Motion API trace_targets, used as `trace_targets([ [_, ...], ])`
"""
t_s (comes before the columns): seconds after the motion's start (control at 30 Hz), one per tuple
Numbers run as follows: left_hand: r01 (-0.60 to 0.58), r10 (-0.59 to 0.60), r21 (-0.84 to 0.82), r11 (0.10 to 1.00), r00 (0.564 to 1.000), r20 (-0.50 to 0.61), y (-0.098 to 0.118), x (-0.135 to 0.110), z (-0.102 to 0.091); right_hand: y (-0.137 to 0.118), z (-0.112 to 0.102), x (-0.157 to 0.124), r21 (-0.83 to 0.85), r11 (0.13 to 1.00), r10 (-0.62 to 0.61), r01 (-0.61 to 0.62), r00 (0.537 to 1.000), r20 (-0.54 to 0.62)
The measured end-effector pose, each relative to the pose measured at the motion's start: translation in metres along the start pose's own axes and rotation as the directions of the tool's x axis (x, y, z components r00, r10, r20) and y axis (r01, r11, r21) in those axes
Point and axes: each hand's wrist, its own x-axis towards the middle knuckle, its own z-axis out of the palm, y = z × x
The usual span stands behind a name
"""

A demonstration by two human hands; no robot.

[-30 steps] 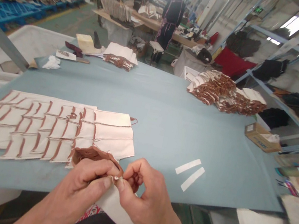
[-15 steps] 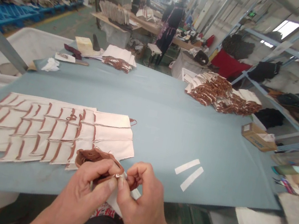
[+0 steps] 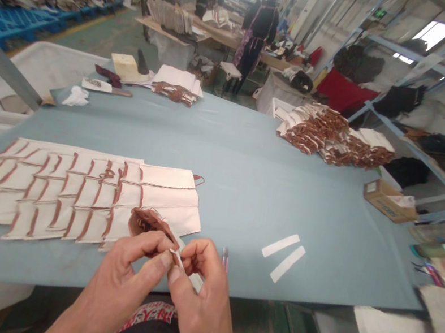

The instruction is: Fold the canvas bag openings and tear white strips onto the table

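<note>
We see both hands close together over the near edge of the worktop (image 3: 242, 176), the left hand (image 3: 123, 278) and the right hand (image 3: 205, 298) each pinching the edge of a brown-and-cream piece (image 3: 147, 220) between thumb and forefinger. The piece sits between them, its brown part bulging up past the left fingers and its pale part running under the right ones; how the other fingers grip it we cannot tell. Just beyond the right hand we make out a slim pen-like tool (image 3: 225, 259), partly hidden. To the left lie overlapping rows of cream panels (image 3: 171, 200) with brown edging, a brown cord (image 3: 107, 174) looped on top of them. To the right, apart from the hands, we find two white strips (image 3: 288, 264) lying at a slant beside each other. Farther out, a small stack (image 3: 180, 78) of cream and brown pieces lies at the far edge, near a yellowish block (image 3: 122, 65), and a larger heap (image 3: 319, 131) of brown-and-cream pieces fills the far right corner, with a cardboard box (image 3: 389, 201) nearer us. Beyond, we see two people (image 3: 254, 40) by another worktop.
</note>
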Motion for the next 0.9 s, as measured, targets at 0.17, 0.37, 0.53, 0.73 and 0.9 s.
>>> trace_targets([
  [0.17,0.059,-0.061,0.057,0.997,0.997,0.045,0.003,0.006,0.001,0.005,0.004,0.000,0.092,0.980,0.173,-0.176,0.984,0.040],
  [0.37,0.150,-0.152,-0.121,0.981,0.988,-0.011,-0.017,0.010,0.003,0.015,0.016,0.005,0.434,0.816,0.331,-0.381,0.925,0.188],
  [0.53,0.231,-0.233,-0.214,0.949,0.972,0.018,-0.032,0.009,0.000,0.019,0.017,0.007,0.486,0.759,0.354,-0.433,0.901,0.250],
  [0.73,0.358,-0.334,-0.307,0.882,0.934,0.130,-0.029,0.000,-0.003,0.009,0.010,0.007,0.322,0.872,0.315,-0.369,0.926,0.208],
  [0.9,0.249,-0.245,-0.264,0.932,0.968,0.046,-0.024,-0.009,-0.006,0.007,0.006,0.009,0.181,0.952,0.216,-0.246,0.961,0.174],
])
